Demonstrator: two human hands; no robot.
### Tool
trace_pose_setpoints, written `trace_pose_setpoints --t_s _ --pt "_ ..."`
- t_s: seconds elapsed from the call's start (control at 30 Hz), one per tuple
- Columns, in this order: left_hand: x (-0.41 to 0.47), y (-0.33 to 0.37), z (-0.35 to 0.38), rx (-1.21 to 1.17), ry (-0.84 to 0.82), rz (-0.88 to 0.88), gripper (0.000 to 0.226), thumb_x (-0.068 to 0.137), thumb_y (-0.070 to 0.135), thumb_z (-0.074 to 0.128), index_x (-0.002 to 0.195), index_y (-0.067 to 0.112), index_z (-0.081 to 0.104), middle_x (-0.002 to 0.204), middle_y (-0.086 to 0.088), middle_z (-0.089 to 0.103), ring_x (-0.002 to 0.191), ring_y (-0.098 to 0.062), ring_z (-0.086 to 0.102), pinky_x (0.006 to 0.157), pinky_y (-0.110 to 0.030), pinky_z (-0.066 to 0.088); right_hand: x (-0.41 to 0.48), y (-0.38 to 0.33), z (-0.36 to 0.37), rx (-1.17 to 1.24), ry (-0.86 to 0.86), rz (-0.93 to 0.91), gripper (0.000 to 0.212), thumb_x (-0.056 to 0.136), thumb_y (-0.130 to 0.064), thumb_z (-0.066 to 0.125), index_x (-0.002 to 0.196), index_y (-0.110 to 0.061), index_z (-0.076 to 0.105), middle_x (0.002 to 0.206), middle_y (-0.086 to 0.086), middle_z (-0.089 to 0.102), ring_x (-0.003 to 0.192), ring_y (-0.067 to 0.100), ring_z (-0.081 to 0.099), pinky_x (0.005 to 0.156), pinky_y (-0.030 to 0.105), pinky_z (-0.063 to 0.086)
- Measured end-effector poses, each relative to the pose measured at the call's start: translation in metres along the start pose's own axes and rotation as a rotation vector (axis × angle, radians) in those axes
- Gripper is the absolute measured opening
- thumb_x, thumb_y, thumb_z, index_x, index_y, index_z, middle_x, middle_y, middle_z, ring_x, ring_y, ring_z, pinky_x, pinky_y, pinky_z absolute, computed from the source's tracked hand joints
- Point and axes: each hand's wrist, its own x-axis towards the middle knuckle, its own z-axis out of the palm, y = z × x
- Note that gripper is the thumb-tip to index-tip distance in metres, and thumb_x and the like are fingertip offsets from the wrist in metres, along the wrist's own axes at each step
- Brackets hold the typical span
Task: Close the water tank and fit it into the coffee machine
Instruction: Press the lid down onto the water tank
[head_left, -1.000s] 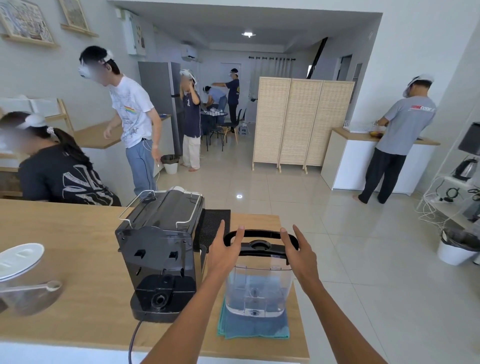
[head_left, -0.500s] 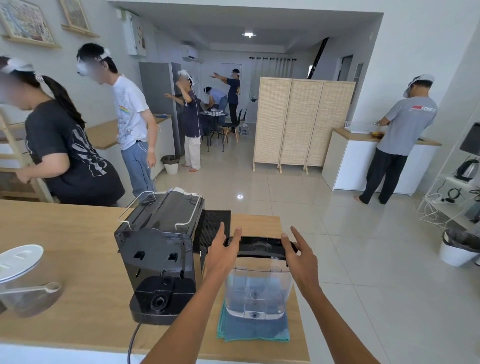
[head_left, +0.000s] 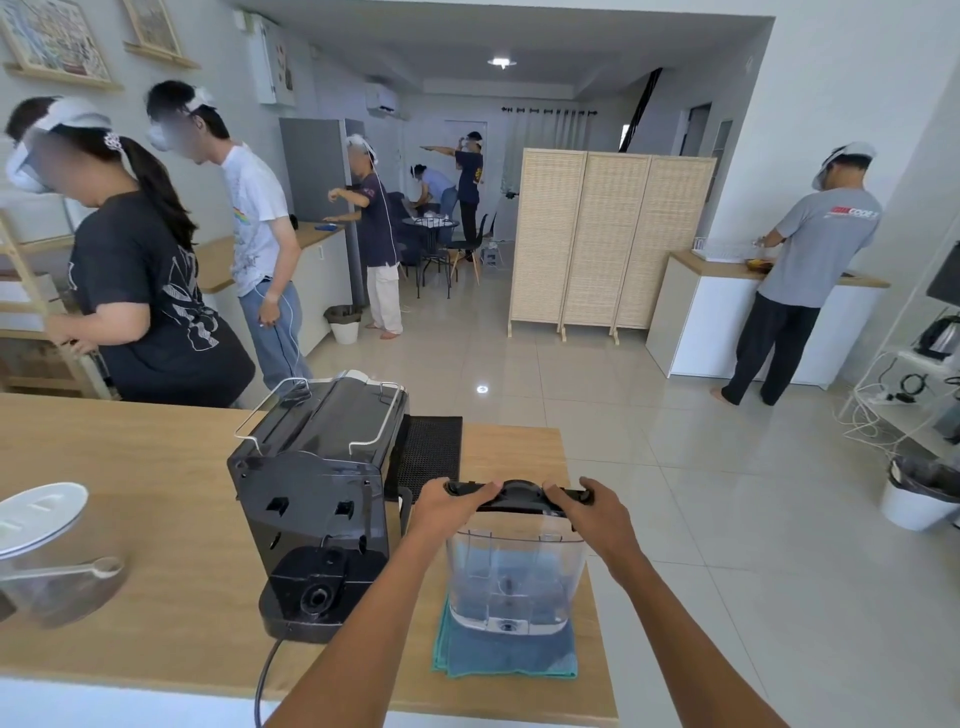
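Observation:
The clear plastic water tank (head_left: 514, 579) stands upright on a folded teal cloth (head_left: 506, 656) near the right end of the wooden counter. Its black lid (head_left: 519, 493) lies flat on top of it. My left hand (head_left: 451, 506) presses on the lid's left end with curled fingers, and my right hand (head_left: 597, 512) grips the right end. To the tank's left stands the black coffee machine (head_left: 317, 493), its back facing me, with an empty bay and a round socket (head_left: 315, 597) at its base.
A black ribbed mat (head_left: 428, 449) lies behind the tank. A clear jar with a white lid (head_left: 44, 551) and spoon sits at the far left. The machine's cord (head_left: 262, 680) hangs over the near edge. The counter's right edge (head_left: 597, 613) is close to the tank. Several people stand beyond.
The raised lid has come down flat onto the tank. My two hands went from open beside it to curled over its ends. The person at the left has stood up.

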Motion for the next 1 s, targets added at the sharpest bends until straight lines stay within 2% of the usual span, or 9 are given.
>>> trace_pose_setpoints --t_s 0.1,0.17,0.27,0.4,0.53,0.63,0.7,0.8,1.0 --pt "0.001 0.002 -0.002 -0.002 -0.039 -0.011 0.054 0.061 0.062 0.086 0.067 0.015 0.06 0.063 0.0 0.057 0.065 -0.015 0.057 0.069 -0.025 0.046 0.0 -0.001 -0.002 0.023 -0.003 -0.002 0.048 0.085 -0.058 0.072 0.095 -0.011 0.064 0.084 0.002 0.067 0.084 0.022 0.065 0.069 0.027 0.048" --pt "0.0 0.004 -0.004 -0.022 -0.037 -0.002 0.037 0.073 0.046 0.087 0.068 0.02 0.062 0.061 0.007 0.061 0.066 -0.011 0.057 0.062 -0.019 0.043 0.0 -0.002 -0.005 0.041 -0.021 0.0 0.047 0.084 -0.056 0.074 0.088 -0.009 0.067 0.073 0.0 0.065 0.07 0.015 0.061 0.059 0.023 0.042" --pt "-0.001 0.003 -0.002 -0.094 0.003 0.084 0.031 0.073 0.033 0.09 0.093 0.026 0.067 0.099 0.005 0.071 0.098 -0.014 0.065 0.075 -0.02 0.045 0.001 0.0 -0.007 0.076 -0.042 -0.07 0.043 0.085 -0.05 0.076 0.113 -0.019 0.069 0.096 -0.004 0.072 0.078 0.011 0.065 0.061 0.02 0.046" --pt "-0.003 0.002 0.002 -0.148 0.072 0.226 0.041 0.074 0.018 0.09 0.108 0.022 0.067 0.098 0.013 0.067 0.103 -0.013 0.063 0.079 -0.01 0.047 -0.002 0.0 -0.007 0.16 -0.041 -0.116 0.039 0.089 -0.05 0.072 0.122 -0.034 0.057 0.108 -0.013 0.066 0.093 0.001 0.063 0.066 0.017 0.05" --pt "-0.012 0.014 0.005 -0.323 0.132 0.202 0.03 0.083 0.039 0.08 0.107 0.022 0.076 0.096 0.014 0.071 0.098 -0.003 0.063 0.092 -0.02 0.046 -0.001 -0.006 -0.004 0.297 -0.013 -0.106 0.057 0.088 -0.07 0.055 0.13 -0.032 0.065 0.121 -0.006 0.07 0.111 0.02 0.066 0.094 0.039 0.055" --pt "-0.011 0.024 0.011 -0.385 0.176 0.139 0.028 0.091 0.046 0.07 0.098 0.021 0.08 0.084 0.011 0.069 0.081 0.004 0.056 0.091 -0.026 0.044 -0.004 -0.014 0.0 0.324 0.024 -0.105 0.076 0.081 -0.081 0.051 0.137 -0.032 0.063 0.131 0.003 0.069 0.12 0.031 0.063 0.091 0.037 0.056" --pt "-0.013 0.027 0.016 -0.381 0.165 0.107 0.029 0.087 0.04 0.076 0.106 0.019 0.079 0.105 0.004 0.073 0.102 -0.008 0.064 0.104 -0.032 0.045 -0.005 -0.016 0.003 0.325 0.051 -0.096 0.089 0.073 -0.088 0.052 0.142 -0.034 0.059 0.142 0.002 0.063 0.128 0.03 0.059 0.102 0.049 0.054" --pt "-0.018 0.026 0.017 -0.33 0.183 0.106 0.055 0.086 0.041 0.077 0.135 0.02 0.065 0.142 -0.002 0.058 0.134 -0.022 0.05 0.114 -0.04 0.039 -0.006 -0.014 0.004 0.345 0.065 -0.097 0.076 0.087 -0.07 0.059 0.152 -0.033 0.047 0.156 0.002 0.05 0.138 0.027 0.05 0.115 0.05 0.043" --pt "-0.021 0.016 0.01 -0.258 0.096 0.169 0.065 0.087 0.05 0.071 0.145 0.026 0.053 0.154 -0.001 0.046 0.141 -0.022 0.041 0.117 -0.044 0.035 -0.006 -0.006 -0.001 0.27 -0.012 -0.13 0.102 0.07 -0.089 0.056 0.157 -0.039 0.035 0.15 0.003 0.055 0.13 0.021 0.054 0.116 0.049 0.041"
